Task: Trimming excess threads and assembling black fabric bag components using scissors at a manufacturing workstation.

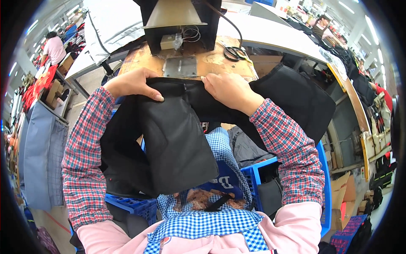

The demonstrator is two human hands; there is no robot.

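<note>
A large piece of black fabric [177,139] hangs from both my hands, its top edge drawn across the near edge of a worn wooden worktop. My left hand [134,84] pinches that edge, thumb on the near side. Farther right, my right hand [231,91] is closed on the same edge, its fingertips close to a metal plate [180,67] set in the wood. Part of the fabric drapes down over my lap, and another part spreads out past my right forearm. Just beyond the plate stands a dark machine [148,19] with a pale flared cover and loose wires.
Black-handled scissors [235,53] lie on the wood right of the machine. Blue plastic crates [133,205] holding dark fabric flank my lap. A white table [279,36] stretches behind. Two people [54,47] work farther off, left and right. Grey cloth [40,156] hangs over a rack at left.
</note>
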